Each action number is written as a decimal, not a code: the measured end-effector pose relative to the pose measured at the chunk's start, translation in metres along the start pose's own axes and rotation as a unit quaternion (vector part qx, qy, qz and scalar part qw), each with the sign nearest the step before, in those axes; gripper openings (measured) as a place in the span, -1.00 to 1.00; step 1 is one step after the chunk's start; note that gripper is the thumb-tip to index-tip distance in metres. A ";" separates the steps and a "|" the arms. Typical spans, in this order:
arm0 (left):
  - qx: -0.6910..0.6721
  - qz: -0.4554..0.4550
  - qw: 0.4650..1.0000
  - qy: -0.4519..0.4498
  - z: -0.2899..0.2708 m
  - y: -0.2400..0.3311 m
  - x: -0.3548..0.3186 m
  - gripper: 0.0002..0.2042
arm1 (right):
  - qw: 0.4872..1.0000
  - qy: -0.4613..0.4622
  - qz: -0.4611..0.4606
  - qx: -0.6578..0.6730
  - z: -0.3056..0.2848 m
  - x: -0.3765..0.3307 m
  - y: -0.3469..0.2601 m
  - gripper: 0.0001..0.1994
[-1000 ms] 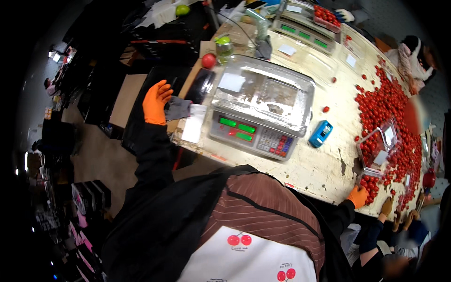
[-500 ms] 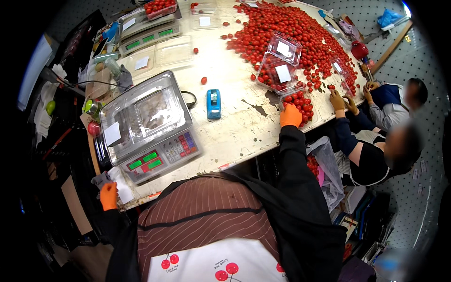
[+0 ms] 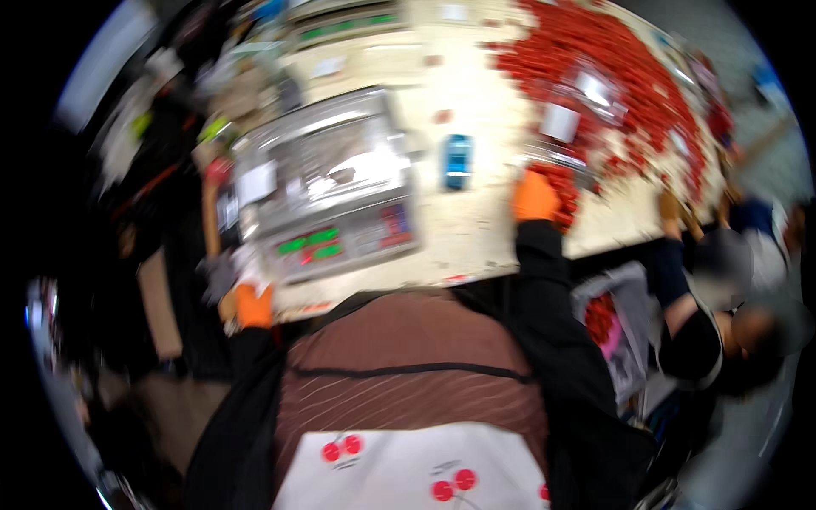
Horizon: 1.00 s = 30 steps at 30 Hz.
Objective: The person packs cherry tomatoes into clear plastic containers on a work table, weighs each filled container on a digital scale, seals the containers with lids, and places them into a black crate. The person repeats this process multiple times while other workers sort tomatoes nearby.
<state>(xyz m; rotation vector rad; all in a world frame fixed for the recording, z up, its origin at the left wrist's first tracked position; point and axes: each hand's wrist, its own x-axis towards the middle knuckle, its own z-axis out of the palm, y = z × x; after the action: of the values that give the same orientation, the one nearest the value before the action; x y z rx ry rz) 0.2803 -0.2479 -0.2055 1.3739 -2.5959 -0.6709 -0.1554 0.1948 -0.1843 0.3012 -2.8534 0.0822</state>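
Motion blurs the view. My right hand (image 3: 535, 199), in an orange glove, grips the near left end of a clear plastic box of cherry tomatoes (image 3: 564, 194) by the table's front edge. Behind that box, clear plastic boxes with white labels (image 3: 559, 124) lie at the heap of cherry tomatoes (image 3: 633, 59). My left hand (image 3: 254, 306), also orange-gloved, is at the table's front left corner, beside something white and crumpled (image 3: 252, 265). Its fingers are too smeared to read. Right of it stands a digital scale (image 3: 353, 251) with a broad shiny pan and green displays.
A small blue device (image 3: 457, 161) lies between the scale and the tomatoes. Another scale (image 3: 348, 25) stands farther back. Below the table's right side is a plastic-lined bin (image 3: 625, 336) holding something red. Two co-workers sit at the right, one hand (image 3: 670, 208) near the tomatoes.
The whole view has shifted and blurred. Against the table, my right hand and the tomato box have come slightly left, nearer me. My left hand stays near the table corner.
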 end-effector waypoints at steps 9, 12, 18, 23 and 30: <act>-0.013 0.001 0.996 0.085 -0.024 0.037 -0.025 -0.79 | 0.934 -0.031 -0.098 0.343 -0.087 -0.039 -0.072 -0.80; 0.009 -0.021 0.998 0.065 -0.027 0.046 -0.022 -0.83 | 0.917 -0.056 -0.117 0.377 -0.091 -0.044 -0.084 -0.81; -0.083 -0.101 0.991 -0.006 -0.026 0.017 -0.004 -0.84 | 0.909 -0.075 -0.125 0.390 -0.092 -0.046 -0.090 -0.81; -0.243 -0.132 0.957 -0.089 -0.027 -0.005 0.008 -0.81 | 0.906 -0.078 -0.119 0.398 -0.090 -0.050 -0.088 -0.81; -0.293 -0.156 0.939 -0.092 -0.022 -0.020 0.010 -0.79 | 0.901 -0.084 -0.117 0.409 -0.096 -0.052 -0.094 -0.81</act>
<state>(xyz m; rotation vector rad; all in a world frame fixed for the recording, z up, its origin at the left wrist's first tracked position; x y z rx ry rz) 0.2962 -0.2730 -0.1952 1.5613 -2.0240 -1.5335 -0.0612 0.1216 -0.1035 0.8374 -2.7503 1.2674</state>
